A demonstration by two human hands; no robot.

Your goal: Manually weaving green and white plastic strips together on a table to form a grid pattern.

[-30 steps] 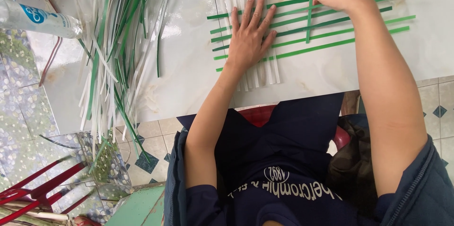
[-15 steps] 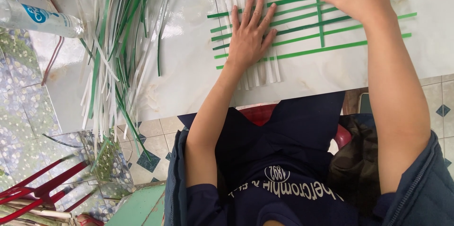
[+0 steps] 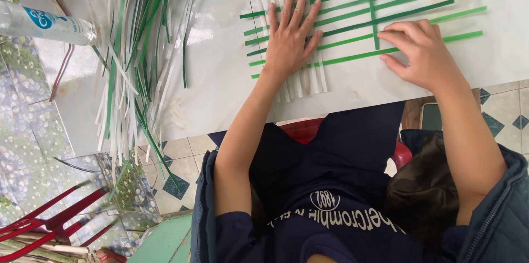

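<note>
- I am watching the left hand (image 3: 289,40) lying flat, fingers spread wide, pressing down on the white strips (image 3: 308,78) where they are crossing the green strips (image 3: 352,23); it is pinning them, not closing around anything.
- The right hand (image 3: 421,53) is resting with loosely curled fingers, its fingertips touching the nearest green strips just beside the single upright green strip (image 3: 372,7) that is crossing them; I cannot tell whether it is pinching one or only pressing.
- The woven strips are lying on the pale marble tabletop (image 3: 220,76), between the two hands, with their long green ends running out beyond the right hand.
- By my judgement the strips are handling as very light, thin, flat and springy; they are likely sliding easily on the glossy top, so a flat palm over the crossings and a fingertip pinch near a strip's end is looking like the safest hold.
- The table edge (image 3: 358,106) is running just below both wrists, and the white strip ends are reaching close to it.
- Beyond the left hand's outer side, a bare stretch of tabletop is giving open room, then a loose pile of green and white strips (image 3: 138,48) is spilling over the edge, with a clear plastic bottle (image 3: 47,23) lying further out.
</note>
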